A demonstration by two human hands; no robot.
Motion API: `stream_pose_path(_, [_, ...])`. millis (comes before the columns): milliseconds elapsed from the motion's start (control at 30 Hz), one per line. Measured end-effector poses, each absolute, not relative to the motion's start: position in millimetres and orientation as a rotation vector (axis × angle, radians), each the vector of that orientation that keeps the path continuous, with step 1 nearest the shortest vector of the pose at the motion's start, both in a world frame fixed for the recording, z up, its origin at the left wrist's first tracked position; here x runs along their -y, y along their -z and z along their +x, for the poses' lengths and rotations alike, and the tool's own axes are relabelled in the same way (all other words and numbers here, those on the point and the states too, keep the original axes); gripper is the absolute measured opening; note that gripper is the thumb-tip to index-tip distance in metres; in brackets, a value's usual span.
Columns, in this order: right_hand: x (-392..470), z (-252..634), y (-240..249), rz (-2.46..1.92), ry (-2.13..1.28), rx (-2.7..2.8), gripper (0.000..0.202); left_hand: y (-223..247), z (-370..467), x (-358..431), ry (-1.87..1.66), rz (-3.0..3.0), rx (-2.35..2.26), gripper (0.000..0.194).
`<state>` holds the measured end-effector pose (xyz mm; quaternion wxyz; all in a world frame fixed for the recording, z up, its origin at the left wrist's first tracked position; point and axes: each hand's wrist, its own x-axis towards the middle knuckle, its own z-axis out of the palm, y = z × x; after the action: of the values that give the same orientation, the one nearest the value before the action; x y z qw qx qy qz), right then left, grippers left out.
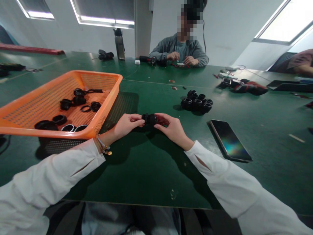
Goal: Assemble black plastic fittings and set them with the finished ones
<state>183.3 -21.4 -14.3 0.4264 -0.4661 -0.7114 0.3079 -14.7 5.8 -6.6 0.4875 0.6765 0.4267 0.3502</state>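
Observation:
Just above the green table, a black ribbed cylindrical fitting [149, 119] is held level between my two hands. My left hand [128, 125] pinches its left end between thumb and fingers. The right end is gripped by my right hand [171, 126], with the fingertips partly hiding it. Its exact kind is too small to make out. To the left stands an orange perforated basket [110, 94] holding several black fittings [78, 100] and loose rings [59, 119]. Beyond my right hand, a cluster of similar black fittings [197, 104] sits on the table.
A phone [228, 138] lies right of my right forearm. Across the green table [151, 179] a person [179, 49] works with both hands near black tools [153, 60]. A dark bottle [119, 45] stands at the far side. Black and red gear [246, 86] lies at the right.

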Motion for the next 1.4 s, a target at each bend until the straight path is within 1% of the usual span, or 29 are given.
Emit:
stream_pose_path(867, [21.7,182.1,14.7,-1.219,-0.730,1.817,0.035,6.3,-15.7,-6.3,-0.853,1.618,-1.030,0.030])
stream_pose_path(1133, [23.0,182.0,12.9,-1.205,-0.739,1.832,0.040,7.8,-15.9,-7.0,-0.861,1.635,-1.023,0.028])
stream_pose_path(1400, [23.8,182.9,10.3,-1.237,-0.598,1.886,0.038,5.0,-15.2,-5.5,-0.845,1.614,-1.026,0.026])
